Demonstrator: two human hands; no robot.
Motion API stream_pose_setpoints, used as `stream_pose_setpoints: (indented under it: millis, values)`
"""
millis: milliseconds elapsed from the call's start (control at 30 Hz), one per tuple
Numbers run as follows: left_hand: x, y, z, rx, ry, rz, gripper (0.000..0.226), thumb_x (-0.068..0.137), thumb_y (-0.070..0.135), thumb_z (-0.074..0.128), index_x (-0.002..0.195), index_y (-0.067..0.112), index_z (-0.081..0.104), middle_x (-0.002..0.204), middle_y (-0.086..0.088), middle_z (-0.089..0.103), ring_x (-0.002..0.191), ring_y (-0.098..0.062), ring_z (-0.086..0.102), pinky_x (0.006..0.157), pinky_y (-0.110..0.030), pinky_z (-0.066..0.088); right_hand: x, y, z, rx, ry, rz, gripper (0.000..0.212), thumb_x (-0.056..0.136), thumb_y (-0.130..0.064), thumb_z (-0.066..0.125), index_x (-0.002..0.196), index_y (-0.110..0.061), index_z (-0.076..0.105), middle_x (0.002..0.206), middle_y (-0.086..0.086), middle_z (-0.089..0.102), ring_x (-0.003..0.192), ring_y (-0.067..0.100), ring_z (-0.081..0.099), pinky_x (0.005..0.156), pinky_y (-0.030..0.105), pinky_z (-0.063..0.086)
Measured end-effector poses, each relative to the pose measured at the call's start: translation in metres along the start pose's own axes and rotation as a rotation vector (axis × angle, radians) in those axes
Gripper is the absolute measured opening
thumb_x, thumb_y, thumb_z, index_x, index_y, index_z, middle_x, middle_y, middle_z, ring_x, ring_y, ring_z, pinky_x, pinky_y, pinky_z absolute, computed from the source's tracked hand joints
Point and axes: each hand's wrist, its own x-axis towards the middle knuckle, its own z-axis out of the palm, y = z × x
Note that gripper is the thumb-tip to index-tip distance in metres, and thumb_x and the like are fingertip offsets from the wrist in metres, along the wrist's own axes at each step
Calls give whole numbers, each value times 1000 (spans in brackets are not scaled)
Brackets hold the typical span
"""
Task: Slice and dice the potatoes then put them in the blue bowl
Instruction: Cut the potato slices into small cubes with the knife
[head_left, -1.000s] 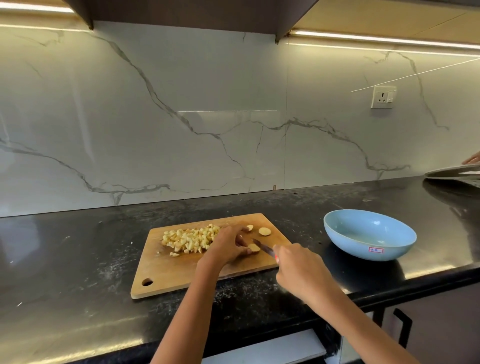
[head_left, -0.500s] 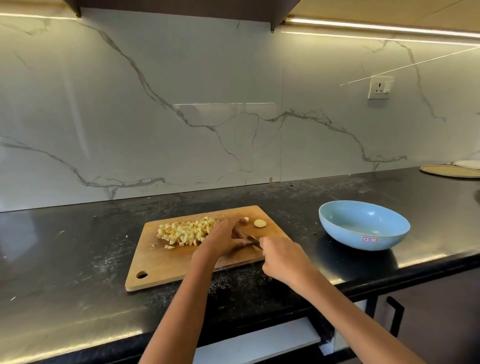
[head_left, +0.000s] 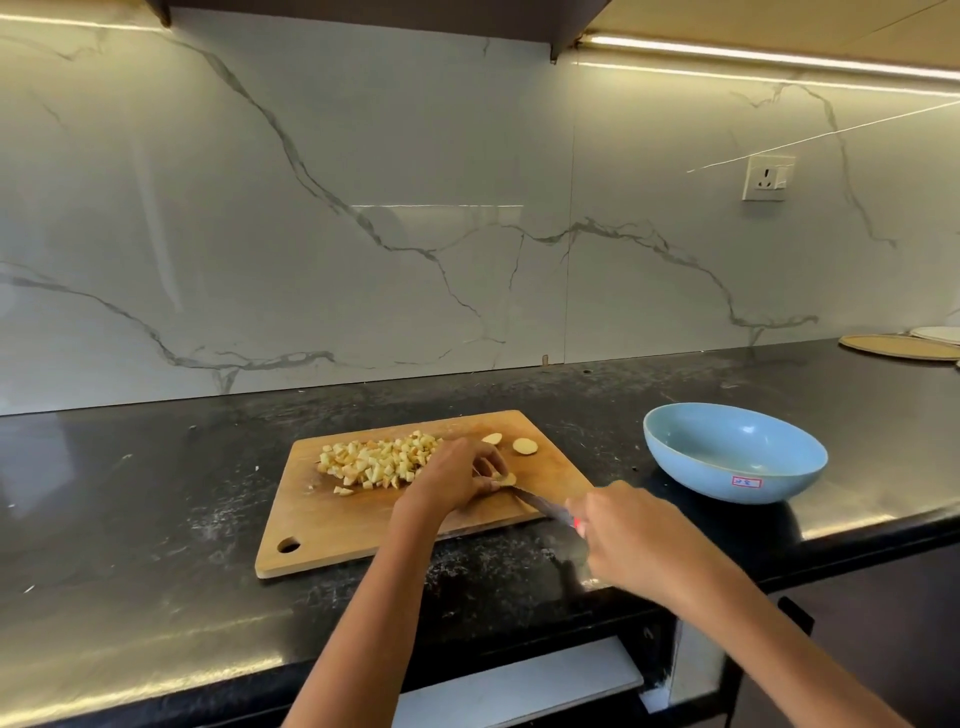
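Nearest me, my right hand (head_left: 631, 535) wraps its grip round the knife (head_left: 540, 503) handle, the blade angled forward and left so its tip sits under my left hand (head_left: 457, 480), whose fingertips pinch a potato slice (head_left: 505, 479) flat on the board (head_left: 363, 525) to steady it for dicing. Just left of and beyond that pinching grip lies the diced pile (head_left: 382, 460), pushed aside to leave cutting room, and just beyond it on the right two slices (head_left: 524, 446) wait their turn. Well right of my knife hand, on the tabletop (head_left: 156, 519), the blue bowl (head_left: 735, 452) stands seemingly empty, close enough, I judge, to scrape the dice into.
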Motion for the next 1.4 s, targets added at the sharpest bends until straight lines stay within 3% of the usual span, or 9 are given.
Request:
stream_pose_setpoints:
  millis: [67,133,267,400,767,933,1233,1333,1400]
  values:
    - [-1,0,-1,-12,8,5,17,83,12,67,99,15,65,99,2,62,86,-4,55,73,-13,43,6,5,-5,36,11,12,18,86,-7,45,71,-16,41,64,-2,37,52,11,35,44,23,24]
    - [-2,0,-1,-19,28,1,26,82,11,68,107,13,62,97,1,62,82,-3,54,69,-11,41,14,4,-4,63,48,10,10,87,-8,45,78,-14,45,64,-2,38,52,12,36,45,24,26]
    - [-3,-1,-3,-25,97,-49,38,82,6,67,118,10,54,99,-5,65,87,-8,56,84,-20,45,27,-11,13,124,89,-4,9,91,-11,44,84,-16,48,66,-6,40,57,10,42,47,22,27]
    - [-4,-1,-3,-39,132,-64,37,81,5,67,116,8,55,96,-6,68,84,-8,59,82,-19,45,36,-19,20,128,76,-5,7,93,-13,45,93,-16,51,67,-6,38,72,14,49,50,20,30]
    - [-4,5,-2,-33,126,-67,37,80,6,69,115,8,55,92,-7,70,82,-8,61,88,-23,47,36,-26,21,64,76,13,15,92,-10,47,103,-11,58,84,2,50,75,15,48,65,26,38]
    - [-4,4,-1,-20,123,-55,35,79,5,70,112,8,57,89,-7,70,86,-12,65,91,-28,48,46,-28,24,117,21,10,20,90,-10,52,109,-8,59,101,9,63,91,21,61,72,29,47]
    - [1,11,1,55,44,67,41,81,-5,63,117,13,59,120,-1,59,109,-12,54,92,-18,41,30,-19,29,108,16,-6,19,93,-12,49,112,-11,55,107,6,59,88,18,58,71,27,44]
    - [2,11,3,40,-3,69,42,82,-11,57,116,13,59,114,-2,62,107,-12,56,91,-18,43,30,-15,22,95,-19,-18,17,93,-13,50,109,-11,55,94,3,57,85,19,57,69,28,43]
    - [2,10,3,38,-12,66,42,83,-13,54,114,13,61,111,-3,63,105,-12,57,88,-17,45,27,-11,18,86,-32,-21,7,92,-13,50,98,-13,53,75,-4,44,73,16,50,59,24,38]
